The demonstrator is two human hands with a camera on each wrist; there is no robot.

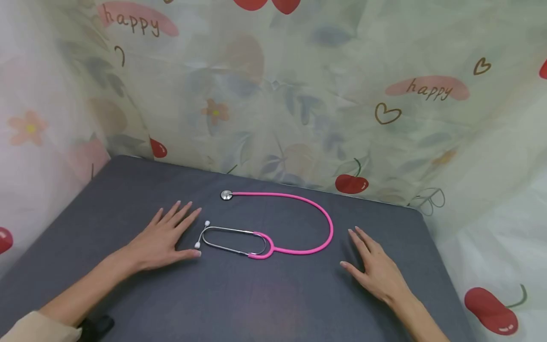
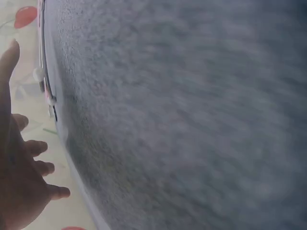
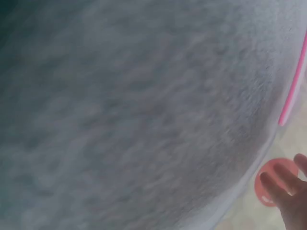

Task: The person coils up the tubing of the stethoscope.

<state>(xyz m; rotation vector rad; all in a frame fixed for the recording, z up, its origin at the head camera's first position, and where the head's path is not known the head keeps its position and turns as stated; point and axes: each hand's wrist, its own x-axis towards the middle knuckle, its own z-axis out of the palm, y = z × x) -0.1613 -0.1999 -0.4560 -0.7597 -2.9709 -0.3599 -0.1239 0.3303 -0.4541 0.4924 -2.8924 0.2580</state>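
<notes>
A pink stethoscope [image 1: 299, 251] lies on the grey table, its tube bent in a wide loop toward the right. Its round metal chest piece [image 1: 226, 195] is at the far side, and the metal ear tubes with white ear tips [image 1: 198, 245] point left. My left hand [image 1: 160, 242] is spread palm down just left of the ear tips, thumb nearest them, holding nothing. To the right of the tube loop, my right hand [image 1: 378, 270] has its fingers extended and holds nothing. In the right wrist view part of the pink tube [image 3: 292, 91] shows beyond the fingers.
The grey tabletop [image 1: 273, 299] spans the space between both arms. Behind it and at the sides hangs a pale curtain [image 1: 273, 95] printed with cherries, flowers and hearts. A dark strap [image 1: 96, 327] shows at the left wrist beside a cream sleeve [image 1: 42, 327].
</notes>
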